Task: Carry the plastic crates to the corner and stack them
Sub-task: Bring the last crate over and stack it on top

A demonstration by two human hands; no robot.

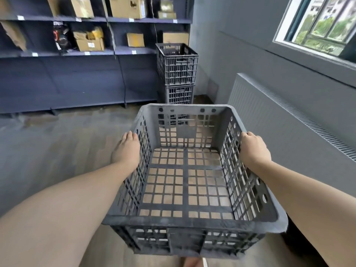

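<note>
You've got the empty dark grey slatted plastic crate [185, 170] clamped from both sides: left hand [126, 149] gripping the left wall just under the rim, right hand [254, 148] curled over the right rim. It's riding level, off the wood floor [57, 135]. The stack of two matching grey crates [176, 74] sits straight ahead in the corner, beside the blue shelving [77, 74], well apart from you. So I'd say walk forward, then lift over the top.
</note>
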